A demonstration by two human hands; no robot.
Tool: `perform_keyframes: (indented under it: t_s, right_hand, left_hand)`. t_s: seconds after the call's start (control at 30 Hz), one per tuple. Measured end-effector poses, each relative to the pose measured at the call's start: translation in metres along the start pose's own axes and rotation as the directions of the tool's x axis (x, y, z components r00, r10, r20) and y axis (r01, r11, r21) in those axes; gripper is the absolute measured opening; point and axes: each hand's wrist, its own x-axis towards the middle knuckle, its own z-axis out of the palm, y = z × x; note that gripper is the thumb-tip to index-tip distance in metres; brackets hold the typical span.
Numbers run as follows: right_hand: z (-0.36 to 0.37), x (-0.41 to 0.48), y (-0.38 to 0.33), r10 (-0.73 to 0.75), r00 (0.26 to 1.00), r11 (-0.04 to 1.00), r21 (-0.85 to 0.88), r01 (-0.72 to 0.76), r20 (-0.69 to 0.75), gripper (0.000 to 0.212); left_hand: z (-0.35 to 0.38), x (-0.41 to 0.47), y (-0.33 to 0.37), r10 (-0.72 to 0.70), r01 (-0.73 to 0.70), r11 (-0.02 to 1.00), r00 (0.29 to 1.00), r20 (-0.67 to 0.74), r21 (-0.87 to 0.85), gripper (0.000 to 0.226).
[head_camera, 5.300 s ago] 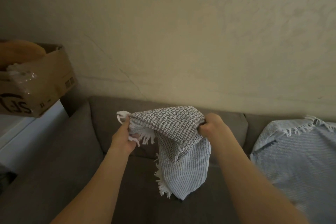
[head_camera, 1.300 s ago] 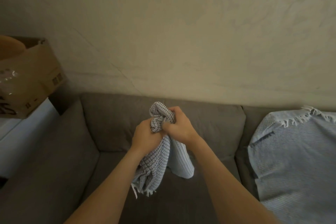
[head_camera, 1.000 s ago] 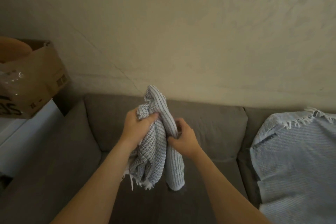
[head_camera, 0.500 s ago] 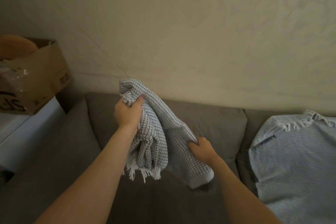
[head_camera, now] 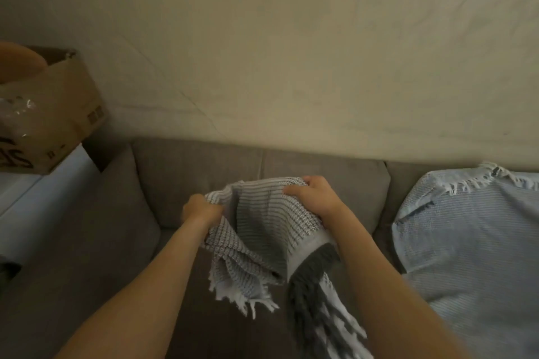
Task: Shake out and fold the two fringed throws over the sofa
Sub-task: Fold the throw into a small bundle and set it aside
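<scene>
Beige wall (head_camera: 291,52) fills the upper part of your view, and a grey sofa (head_camera: 180,172) runs along its foot. Well off to the left of your left hand (head_camera: 201,210), a cardboard box (head_camera: 67,114) sits on a white ledge (head_camera: 43,192) beside the sofa arm, with crinkled clear plastic showing at its open side.

Your left hand is fisted round a bunched corner of the grey waffle throw (head_camera: 262,218), held up in front of the sofa's back cushions. From that fist the cloth sags down beneath your wrist in loose folds that end in a white fringe (head_camera: 248,297) hanging over the seat. The top edge of the throw spans across to your right hand (head_camera: 312,197), which is a little higher and has its fingers curled over the edge, pinching it. Your two hands are apart, with the cloth slack between them. Below your right wrist the throw drops to a pale band and a streaked, blurred end that is too smeared to read.

Further right of your right hand, well apart from it, the pale blue throw (head_camera: 472,242) lies spread over the sofa, its fringed edge (head_camera: 466,181) up near the top of the backrest.
</scene>
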Motion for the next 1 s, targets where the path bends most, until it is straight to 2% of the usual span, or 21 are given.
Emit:
perform_keyframes:
  t_s: [0.13, 0.23, 0.37, 0.5, 0.57, 0.67, 0.77, 0.83, 0.9, 1.0]
  right_hand:
    - [0.005, 0.0, 0.011, 0.038, 0.999, 0.985, -0.168, -0.039, -0.01, 0.027]
    - [0.007, 0.002, 0.017, 0.031, 0.995, 0.964, -0.261, -0.056, -0.098, 0.026]
    - [0.003, -0.001, 0.017, 0.029, 0.99, 0.906, -0.415, -0.085, -0.14, 0.038]
    - [0.002, -0.006, 0.021, 0.034, 0.978, 0.823, -0.549, -0.143, -0.204, 0.038]
    - [-0.001, -0.012, 0.02, 0.037, 0.967, 0.756, -0.626, -0.192, -0.252, 0.031]
    - [-0.007, -0.021, 0.019, 0.003, 0.946, 0.591, -0.763, -0.263, -0.324, 0.009]
    - [-0.011, -0.02, 0.023, -0.04, 0.927, 0.466, -0.828, -0.312, -0.372, 0.011]
    - [-0.011, -0.017, 0.026, -0.046, 0.923, 0.424, -0.844, -0.328, -0.382, 0.011]
    - [-0.008, -0.013, 0.029, 0.02, 0.936, 0.48, -0.817, -0.318, -0.352, 0.008]
    - [-0.002, -0.001, 0.036, 0.248, 0.955, 0.723, -0.625, -0.296, -0.165, 0.033]
  left_hand:
    - [0.012, -0.007, -0.007, 0.038, -0.042, 0.991, 0.999, 0.036, 0.126, 0.046]
    - [0.02, -0.017, -0.003, 0.135, -0.138, 0.969, 0.99, 0.029, 0.205, 0.043]
    - [0.027, -0.032, 0.007, 0.37, -0.304, 0.819, 0.928, -0.042, 0.486, 0.03]
    - [0.023, -0.038, 0.01, 0.463, -0.292, 0.749, 0.873, -0.155, 0.594, 0.024]
    - [0.015, -0.034, 0.008, 0.527, -0.305, 0.691, 0.833, -0.168, 0.656, 0.017]
    - [0.002, -0.02, -0.006, 0.561, -0.267, 0.634, 0.805, -0.194, 0.725, 0.01]
    - [-0.011, -0.011, -0.018, 0.543, -0.222, 0.62, 0.814, -0.207, 0.752, 0.009]
    - [-0.012, -0.008, -0.017, 0.563, -0.237, 0.604, 0.803, -0.197, 0.761, 0.006]
    - [-0.008, -0.008, -0.01, 0.563, -0.286, 0.578, 0.817, -0.12, 0.764, 0.009]
    - [0.001, -0.014, 0.006, 0.52, -0.396, 0.63, 0.854, 0.015, 0.667, 0.036]
